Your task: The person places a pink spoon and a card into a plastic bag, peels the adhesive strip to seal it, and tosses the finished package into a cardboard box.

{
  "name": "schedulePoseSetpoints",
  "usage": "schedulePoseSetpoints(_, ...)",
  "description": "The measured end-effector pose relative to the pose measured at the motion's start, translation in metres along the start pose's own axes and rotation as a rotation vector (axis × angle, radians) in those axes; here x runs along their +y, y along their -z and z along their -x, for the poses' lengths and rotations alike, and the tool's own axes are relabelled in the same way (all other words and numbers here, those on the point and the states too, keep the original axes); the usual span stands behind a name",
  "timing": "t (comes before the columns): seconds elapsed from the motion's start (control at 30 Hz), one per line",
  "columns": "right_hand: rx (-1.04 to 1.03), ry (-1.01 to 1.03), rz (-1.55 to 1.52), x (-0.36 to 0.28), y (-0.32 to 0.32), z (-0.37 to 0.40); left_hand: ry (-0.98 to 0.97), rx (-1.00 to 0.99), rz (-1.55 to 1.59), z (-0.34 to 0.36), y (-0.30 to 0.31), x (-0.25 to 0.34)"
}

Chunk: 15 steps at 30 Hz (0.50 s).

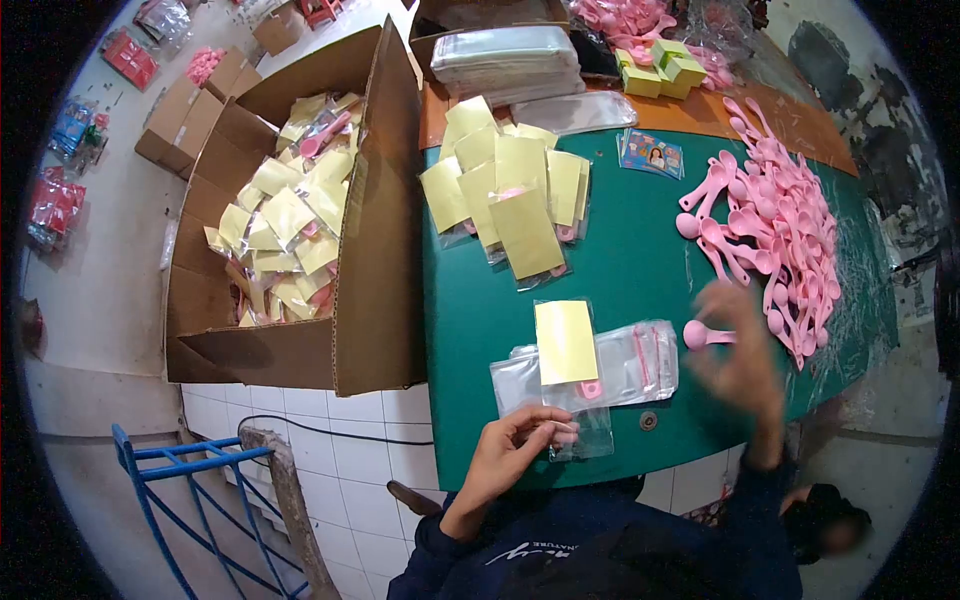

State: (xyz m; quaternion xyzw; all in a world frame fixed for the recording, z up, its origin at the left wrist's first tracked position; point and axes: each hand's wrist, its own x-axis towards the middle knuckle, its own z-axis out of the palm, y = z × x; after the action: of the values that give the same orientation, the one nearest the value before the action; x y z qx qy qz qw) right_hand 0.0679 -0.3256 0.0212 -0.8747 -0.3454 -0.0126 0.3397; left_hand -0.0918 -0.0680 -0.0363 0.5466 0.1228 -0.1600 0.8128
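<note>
My left hand (515, 445) pinches the near edge of a clear plastic bag (585, 425) lying on the green table (620, 280). A bag with a yellow card (565, 342) and a pink spoon lies just beyond it, on a small stack of empty clear bags (640, 360). My right hand (740, 355) is blurred in motion and holds a pink spoon (700, 335) by its handle, next to a large heap of pink spoons (780, 230).
A pile of packed yellow-card bags (510, 195) lies at the table's far left. A big open cardboard box (300, 215) left of the table holds several more. Stacked clear bags (505, 60), small green boxes (660, 68) and a blue rack (195, 475) are around.
</note>
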Motion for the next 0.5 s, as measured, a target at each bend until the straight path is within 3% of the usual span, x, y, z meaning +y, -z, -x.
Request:
schedulePoseSetpoints(0.07,-0.159,0.031,-0.07,-0.041,-0.051,0.026,0.027,0.001,0.021,0.001,-0.001,0.005)
schedulePoseSetpoints(0.13,-0.012,0.038,-0.091,-0.055,-0.088,0.038,0.045,-0.028,0.04,0.005,-0.001,0.008)
schedulePoseSetpoints(0.3,-0.052,0.104,-0.237,-0.055,-0.095,0.038,0.08,-0.099,-0.003,0.019,0.012,0.018)
schedulePoseSetpoints(0.4,-0.097,0.056,-0.344,-0.054,-0.089,0.038,-0.048,-0.03,-0.42,0.016,0.013,0.018)
schedulePoseSetpoints(0.5,-0.134,-0.036,-0.413,-0.057,-0.086,0.04,-0.145,0.016,-0.609,0.014,0.002,0.019)
